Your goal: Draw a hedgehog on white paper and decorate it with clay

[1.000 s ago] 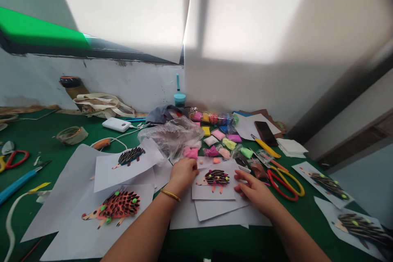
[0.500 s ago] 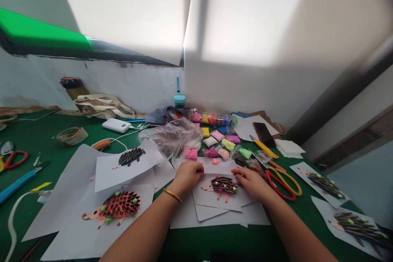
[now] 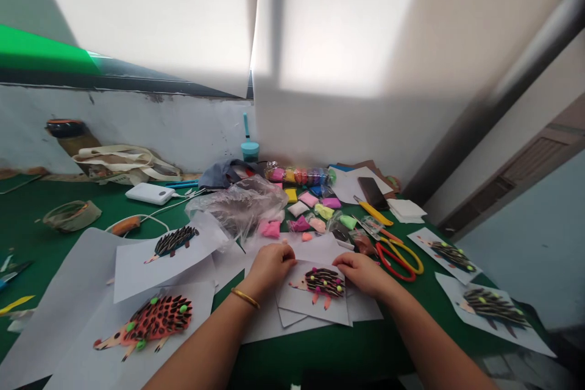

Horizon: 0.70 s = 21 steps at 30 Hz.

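A white card with a clay hedgehog (image 3: pixel 324 283) lies on other white sheets in front of me. The hedgehog has dark spines, pink legs and small magenta and yellow balls. My left hand (image 3: pixel 272 265), with a gold bangle on its wrist, has its fingers closed at the card's upper left corner. At the upper right corner, my right hand (image 3: pixel 363 271) pinches the card's edge. Just beyond the card sits a small orange-pink lump of clay (image 3: pixel 306 236). Packets of coloured clay (image 3: pixel 299 224) are spread behind it.
Larger hedgehog pictures (image 3: pixel 158 323) lie on paper to the left, two more (image 3: pixel 493 304) to the right. Scissors (image 3: pixel 402 261), a yellow cutter (image 3: pixel 373 212) and a phone (image 3: pixel 372 193) lie right. A crumpled plastic bag (image 3: pixel 237 204), power bank (image 3: pixel 150 194) and cloth bag (image 3: pixel 128 161) stand farther back.
The view has turned slightly to the right, so everything sits farther left in the picture. Both hands stay at the card's upper corners.
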Motion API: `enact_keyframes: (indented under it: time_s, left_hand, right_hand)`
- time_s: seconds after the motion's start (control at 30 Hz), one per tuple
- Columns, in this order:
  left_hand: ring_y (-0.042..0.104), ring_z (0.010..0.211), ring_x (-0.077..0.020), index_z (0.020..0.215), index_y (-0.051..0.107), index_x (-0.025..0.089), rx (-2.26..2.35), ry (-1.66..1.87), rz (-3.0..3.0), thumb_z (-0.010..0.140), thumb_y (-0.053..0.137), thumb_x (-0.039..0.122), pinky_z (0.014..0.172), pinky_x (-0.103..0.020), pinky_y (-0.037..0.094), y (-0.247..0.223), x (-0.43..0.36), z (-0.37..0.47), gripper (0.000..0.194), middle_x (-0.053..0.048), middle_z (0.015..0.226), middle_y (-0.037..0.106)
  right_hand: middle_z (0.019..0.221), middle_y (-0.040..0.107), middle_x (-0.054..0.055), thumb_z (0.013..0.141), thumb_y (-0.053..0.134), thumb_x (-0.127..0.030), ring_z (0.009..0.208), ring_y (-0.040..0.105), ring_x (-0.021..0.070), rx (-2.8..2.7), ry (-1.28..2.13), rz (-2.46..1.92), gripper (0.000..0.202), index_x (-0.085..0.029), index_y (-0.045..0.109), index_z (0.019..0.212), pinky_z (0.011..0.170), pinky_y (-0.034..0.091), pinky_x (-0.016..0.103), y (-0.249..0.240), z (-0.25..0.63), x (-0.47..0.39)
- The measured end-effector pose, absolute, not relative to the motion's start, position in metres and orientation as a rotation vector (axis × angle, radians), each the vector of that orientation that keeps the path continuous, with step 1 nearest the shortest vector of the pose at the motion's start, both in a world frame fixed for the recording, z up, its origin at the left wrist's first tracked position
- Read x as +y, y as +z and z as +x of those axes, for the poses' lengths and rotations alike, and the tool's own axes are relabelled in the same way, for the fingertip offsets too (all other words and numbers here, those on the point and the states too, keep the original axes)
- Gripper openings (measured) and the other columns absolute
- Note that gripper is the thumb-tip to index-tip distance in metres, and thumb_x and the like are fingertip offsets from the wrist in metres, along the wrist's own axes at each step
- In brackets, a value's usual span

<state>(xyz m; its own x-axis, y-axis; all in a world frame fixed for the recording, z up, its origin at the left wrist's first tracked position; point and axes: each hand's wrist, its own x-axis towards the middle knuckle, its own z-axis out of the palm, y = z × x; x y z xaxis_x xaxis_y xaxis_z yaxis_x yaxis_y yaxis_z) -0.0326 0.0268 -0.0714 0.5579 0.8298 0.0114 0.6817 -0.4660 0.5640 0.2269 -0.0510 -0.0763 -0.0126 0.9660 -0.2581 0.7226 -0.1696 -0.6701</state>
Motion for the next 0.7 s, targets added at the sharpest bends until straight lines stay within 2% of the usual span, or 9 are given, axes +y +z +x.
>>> enact_keyframes:
  time_s: [0.17,0.33,0.47,0.7]
  left_hand:
    - [0.063,0.084,-0.0196,0.089,0.073,0.021,1.086,0.349,2.362,0.083,0.061,0.025,0.074,-0.027,0.042,-0.069,0.021,-0.028,0.015,-0.003,0.09,0.073]
    - [0.063,0.091,-0.0205,0.093,0.073,0.023,0.989,0.391,2.447,0.082,0.059,0.018,0.082,-0.029,0.042,-0.073,0.019,-0.027,0.019,-0.003,0.095,0.073]
    - [0.063,0.09,-0.0202,0.093,0.073,0.023,0.987,0.397,2.446,0.083,0.058,0.019,0.08,-0.029,0.043,-0.074,0.019,-0.026,0.018,-0.002,0.095,0.073]
    - [0.063,0.09,-0.0205,0.093,0.073,0.023,1.01,0.376,2.434,0.084,0.058,0.025,0.079,-0.029,0.043,-0.072,0.019,-0.025,0.017,-0.003,0.095,0.073]
  right_hand:
    - [0.092,0.073,0.003,0.084,0.05,-0.027,0.081,0.065,0.0193,-1.781,0.91,-1.984,0.022,-0.022,0.071,0.091,0.069,0.044,0.026,-0.063,0.233,-0.072]
    - [0.095,0.073,0.003,0.087,0.048,-0.03,0.081,0.065,0.0196,-1.727,0.87,-2.116,0.023,-0.024,0.069,0.094,0.066,0.044,0.026,-0.059,0.259,-0.1]
    - [0.092,0.073,0.002,0.087,0.047,-0.031,0.078,0.065,0.0198,-1.717,0.841,-2.222,0.024,-0.026,0.07,0.092,0.066,0.044,0.027,-0.056,0.299,-0.121]
    - [0.1,0.074,0.001,0.083,0.05,-0.028,0.092,0.066,0.0228,-1.732,0.612,-2.437,0.025,-0.029,0.074,0.092,0.076,0.046,0.029,-0.055,0.394,-0.128]
